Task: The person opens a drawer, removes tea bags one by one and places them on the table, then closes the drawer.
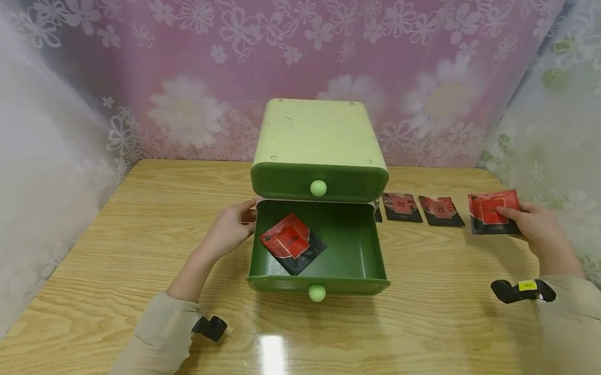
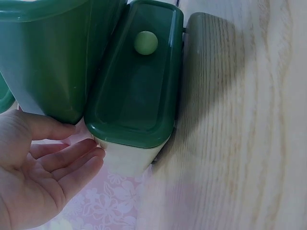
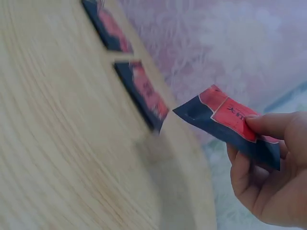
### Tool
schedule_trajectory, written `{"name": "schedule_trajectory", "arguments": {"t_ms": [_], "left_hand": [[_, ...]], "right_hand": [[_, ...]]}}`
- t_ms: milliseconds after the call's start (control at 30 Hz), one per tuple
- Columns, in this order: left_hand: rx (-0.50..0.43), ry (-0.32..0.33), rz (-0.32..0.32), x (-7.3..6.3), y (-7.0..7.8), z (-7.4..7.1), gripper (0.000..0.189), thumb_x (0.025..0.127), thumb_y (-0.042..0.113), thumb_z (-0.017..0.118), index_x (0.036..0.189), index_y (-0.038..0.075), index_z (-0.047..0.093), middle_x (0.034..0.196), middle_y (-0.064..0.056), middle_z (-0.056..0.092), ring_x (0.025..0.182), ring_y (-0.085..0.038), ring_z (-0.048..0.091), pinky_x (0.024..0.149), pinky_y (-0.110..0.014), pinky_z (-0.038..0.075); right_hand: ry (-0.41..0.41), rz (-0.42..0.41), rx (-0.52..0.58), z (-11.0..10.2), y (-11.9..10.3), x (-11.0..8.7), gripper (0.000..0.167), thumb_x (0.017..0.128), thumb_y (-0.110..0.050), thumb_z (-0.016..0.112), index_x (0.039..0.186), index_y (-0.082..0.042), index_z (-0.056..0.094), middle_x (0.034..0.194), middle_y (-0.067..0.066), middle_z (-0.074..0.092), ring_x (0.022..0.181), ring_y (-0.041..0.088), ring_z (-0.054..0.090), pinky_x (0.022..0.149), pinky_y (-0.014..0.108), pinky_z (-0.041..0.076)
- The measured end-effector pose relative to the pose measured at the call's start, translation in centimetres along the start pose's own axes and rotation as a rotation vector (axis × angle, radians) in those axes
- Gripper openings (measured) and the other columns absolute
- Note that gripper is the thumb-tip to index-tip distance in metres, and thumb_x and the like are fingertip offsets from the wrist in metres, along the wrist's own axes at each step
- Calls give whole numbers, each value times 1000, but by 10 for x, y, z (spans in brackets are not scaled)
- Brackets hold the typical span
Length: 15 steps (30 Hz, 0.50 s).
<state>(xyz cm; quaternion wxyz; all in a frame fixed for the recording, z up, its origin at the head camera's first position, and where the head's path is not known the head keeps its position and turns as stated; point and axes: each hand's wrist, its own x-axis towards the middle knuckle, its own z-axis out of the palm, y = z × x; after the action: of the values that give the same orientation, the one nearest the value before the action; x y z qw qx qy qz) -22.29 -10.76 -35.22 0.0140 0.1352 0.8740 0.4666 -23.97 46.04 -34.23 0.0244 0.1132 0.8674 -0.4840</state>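
Note:
A cream and green drawer cabinet (image 1: 324,132) stands mid-table with its middle drawer (image 1: 348,241) pulled out. One red and black sachet (image 1: 292,242) lies tilted in that drawer's left part. My left hand (image 1: 229,229) is at the cabinet's left side; in the left wrist view its slightly bent fingers (image 2: 76,160) reach the cabinet edge beside the pulled-out drawer, holding nothing. Off to the right, my right hand (image 1: 540,228) pinches another red and black sachet (image 3: 230,115) between thumb and fingers, raised over the table.
Right of the cabinet, flat sachets (image 1: 441,211) lie in a row, one partly hidden by the cabinet. A closed bottom drawer (image 2: 134,81) shows in the left wrist view. Floral curtains (image 1: 307,52) hang behind the wooden table (image 1: 167,203).

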Motion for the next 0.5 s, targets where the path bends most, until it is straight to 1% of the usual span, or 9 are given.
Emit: {"name": "schedule_trajectory", "arguments": {"t_ms": [33, 67, 133, 233, 333, 433, 500], "left_hand": [[2, -1, 2, 0, 0, 0, 53, 88, 8, 60, 138, 0, 42, 112, -19, 63, 104, -30, 60, 85, -41, 50], [2, 1, 0, 0, 0, -1, 53, 88, 8, 60, 138, 0, 42, 113, -19, 63, 105, -30, 60, 85, -40, 50], [2, 1, -3, 0, 0, -1, 53, 88, 9, 60, 137, 0, 43, 113, -19, 63, 105, -30, 60, 85, -40, 50], [0, -5, -4, 0, -1, -1, 53, 88, 9, 60, 137, -1, 43, 113, -20, 62, 105, -30, 60, 85, -40, 50], [-8, -11, -16, 0, 0, 0, 53, 88, 10, 60, 137, -1, 43, 114, -19, 62, 106, -30, 59, 85, -40, 50], [0, -13, -6, -1, 0, 1, 53, 88, 9, 59, 137, -2, 43, 114, -20, 62, 106, -31, 59, 86, -40, 49], [0, -11, -7, -1, 0, 2, 53, 88, 9, 60, 137, -1, 43, 114, -20, 62, 106, -31, 59, 86, -40, 49]], "right_hand": [[14, -3, -55, 0, 1, 3, 62, 95, -38, 47, 134, 9, 35, 76, -15, 53, 63, 2, 57, 60, 22, 52], [21, -7, -104, -1, 3, 5, 69, 96, -39, 43, 135, 16, 27, 77, -13, 52, 62, 3, 56, 60, 24, 52], [14, -8, -143, -3, 9, 11, 67, 98, -37, 39, 134, 18, 24, 79, -8, 52, 62, 6, 56, 59, 28, 53], [-21, 14, -119, -5, 16, 18, 62, 99, -30, 38, 132, 20, 20, 79, -4, 53, 62, 10, 57, 61, 30, 54], [-51, 40, -65, -6, 21, 23, 59, 98, -18, 44, 132, 22, 17, 80, -4, 53, 64, 9, 59, 64, 31, 55], [-37, 50, -45, -4, 22, 27, 59, 93, -8, 50, 133, 22, 18, 81, -5, 52, 64, 8, 59, 66, 31, 55], [-2, 49, -62, -3, 20, 29, 58, 90, -5, 53, 132, 22, 22, 80, -5, 52, 64, 6, 58, 65, 30, 55]]}}
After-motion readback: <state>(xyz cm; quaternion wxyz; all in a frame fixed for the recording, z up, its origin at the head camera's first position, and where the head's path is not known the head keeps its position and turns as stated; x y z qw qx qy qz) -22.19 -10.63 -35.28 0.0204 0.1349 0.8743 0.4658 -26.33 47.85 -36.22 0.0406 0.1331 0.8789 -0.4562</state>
